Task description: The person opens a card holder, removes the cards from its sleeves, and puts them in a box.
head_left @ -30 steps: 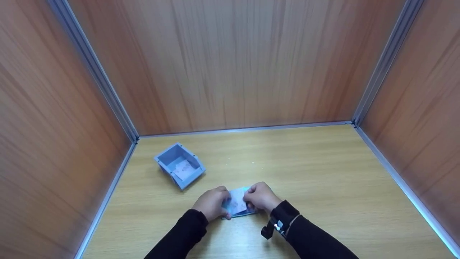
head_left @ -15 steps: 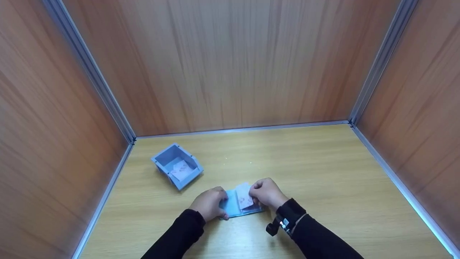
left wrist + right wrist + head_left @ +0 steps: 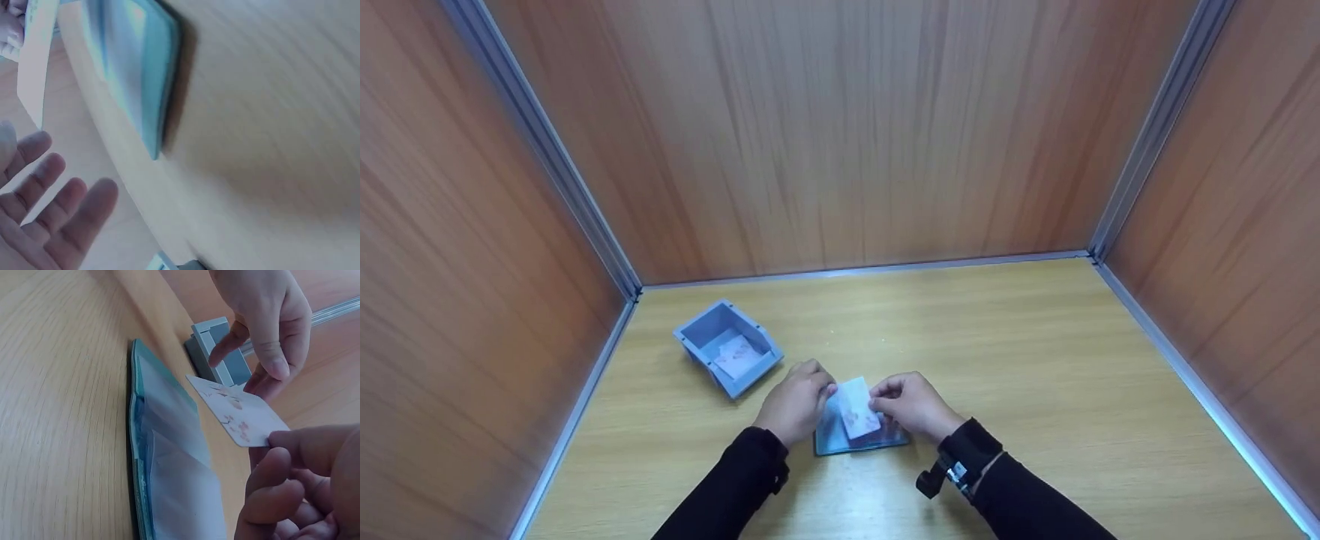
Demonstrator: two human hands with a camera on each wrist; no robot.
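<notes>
A white card point(image 3: 857, 406) printed with a faint pink-red pattern is pinched at one end between the thumb and curled fingers of the right hand point(image 3: 911, 406), held just above a teal card holder point(image 3: 851, 439) near the front edge of the counter point(image 3: 1035, 375), about midway between its left and right edges. In the right wrist view the card point(image 3: 239, 418) is thin and stiff with rounded corners, tilted so that its free end points toward the left hand point(image 3: 264, 323); its markings look like small reddish sprigs on a pale ground, too fine to read further. The holder point(image 3: 169, 467) lies flat on the wood, its cover teal at the edges and its inside made of glossy, clear-looking sleeves that catch the light.

The left hand point(image 3: 797, 401) hovers at the holder's left side, its grip apart: the left wrist view shows the fingers point(image 3: 56, 214) straight and spread, holding nothing, with the card's white edge point(image 3: 36, 62) and the blurred holder point(image 3: 135, 73) beyond them. Whether a fingertip touches the card cannot be told.

Toward the counter's back left corner stands a small blue-grey bin point(image 3: 727, 346), well apart from the hands, with another pale, pink-marked card point(image 3: 737, 357) lying inside it. Both arms wear black sleeves point(image 3: 1020, 495). Wood-grain walls point(image 3: 840, 135) enclose the counter on three sides.
</notes>
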